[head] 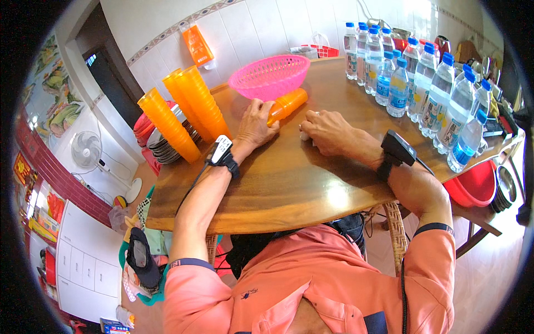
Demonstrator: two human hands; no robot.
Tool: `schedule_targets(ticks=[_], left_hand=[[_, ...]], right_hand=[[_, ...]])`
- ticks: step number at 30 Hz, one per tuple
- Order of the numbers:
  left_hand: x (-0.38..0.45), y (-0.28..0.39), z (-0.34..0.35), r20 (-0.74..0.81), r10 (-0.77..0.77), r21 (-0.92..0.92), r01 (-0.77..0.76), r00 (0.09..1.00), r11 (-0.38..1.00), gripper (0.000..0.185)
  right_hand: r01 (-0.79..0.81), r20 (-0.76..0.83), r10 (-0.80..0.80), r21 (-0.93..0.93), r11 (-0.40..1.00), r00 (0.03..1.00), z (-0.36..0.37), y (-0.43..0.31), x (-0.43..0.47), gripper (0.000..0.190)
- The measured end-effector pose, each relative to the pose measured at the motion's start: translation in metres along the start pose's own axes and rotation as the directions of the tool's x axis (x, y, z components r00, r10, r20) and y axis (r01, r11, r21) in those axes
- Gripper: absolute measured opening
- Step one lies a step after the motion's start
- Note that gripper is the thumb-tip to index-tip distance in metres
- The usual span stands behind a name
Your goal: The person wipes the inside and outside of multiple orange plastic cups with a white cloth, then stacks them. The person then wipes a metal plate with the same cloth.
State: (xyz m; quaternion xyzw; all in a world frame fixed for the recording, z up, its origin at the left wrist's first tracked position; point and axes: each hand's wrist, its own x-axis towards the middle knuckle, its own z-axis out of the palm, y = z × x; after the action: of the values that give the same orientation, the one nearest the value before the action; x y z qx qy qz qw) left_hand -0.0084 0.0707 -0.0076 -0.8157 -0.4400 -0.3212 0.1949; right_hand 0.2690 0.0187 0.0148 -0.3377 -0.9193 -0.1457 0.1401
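My left hand (258,124) grips the near end of a short stack of orange plastic cups (290,104). The stack lies on its side on the wooden table (267,196), pointing away to the right. Curled on the tabletop to the right, my right hand (327,130) holds a small white wad (305,136), perhaps cloth or tissue, mostly hidden by the fingers. Just beyond the cups sits a pink plastic basket (271,77). Tall stacks of orange cups (200,104) stand left of my left hand, with another stack (169,125) nearer.
Several water bottles with blue caps (429,96) line the table's right side. Stacked plates (167,148) stand behind the left cup stacks. An orange tissue pack (197,45) hangs on the tiled wall. Right of the table is a red basin (475,188); a white fan (87,146) stands left.
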Motion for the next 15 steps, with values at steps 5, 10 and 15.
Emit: schedule_targets(ticks=[5,10,15], left_hand=[[-0.029,0.006,-0.051,-0.084,0.007,-0.041,-0.01,0.996,0.999,0.056],[-0.046,0.047,-0.076,-0.013,-0.09,-0.168,0.086,0.996,0.982,0.058],[-0.037,0.092,-0.051,-0.018,-0.103,-0.347,0.091,0.994,0.933,0.066]], right_hand=[[0.048,0.158,-0.081,0.202,0.978,0.984,-0.024,0.016,-0.006,0.043],[0.117,-0.216,-0.033,0.387,0.915,0.976,-0.028,0.022,0.006,0.038],[0.037,-0.287,0.103,0.444,0.895,0.952,-0.028,0.003,0.004,0.045]])
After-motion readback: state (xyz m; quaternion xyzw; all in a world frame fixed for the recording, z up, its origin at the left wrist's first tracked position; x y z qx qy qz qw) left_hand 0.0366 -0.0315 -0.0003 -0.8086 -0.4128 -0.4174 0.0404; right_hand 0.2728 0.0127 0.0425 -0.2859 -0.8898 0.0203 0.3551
